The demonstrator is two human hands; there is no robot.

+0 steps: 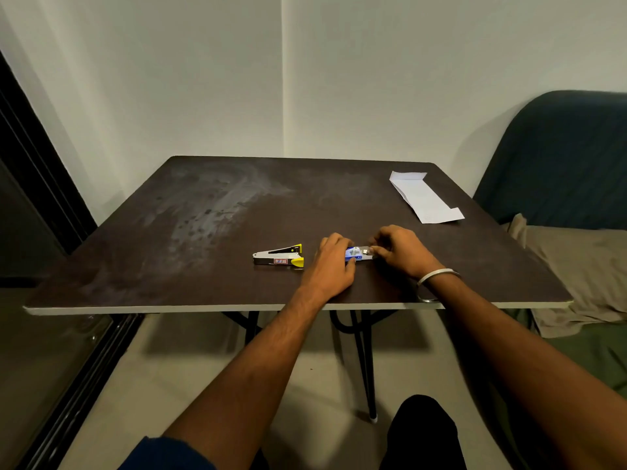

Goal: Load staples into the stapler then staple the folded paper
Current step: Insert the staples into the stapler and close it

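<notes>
Dark and scuffed, the desk [210, 212] stands against pale walls. At its near middle the left hand [330, 262] is closed over one end of a small blue-and-white staple box [354, 254], while the right hand [397, 249] pinches at its other end, apparently drawing out the inner tray. Just left of them lies one stapler [279, 256], silver with yellow tips, untouched. One folded paper [424, 197] rests well apart at the far right corner. Loading seems barely begun; filling the stapler and stapling both remain.
</notes>
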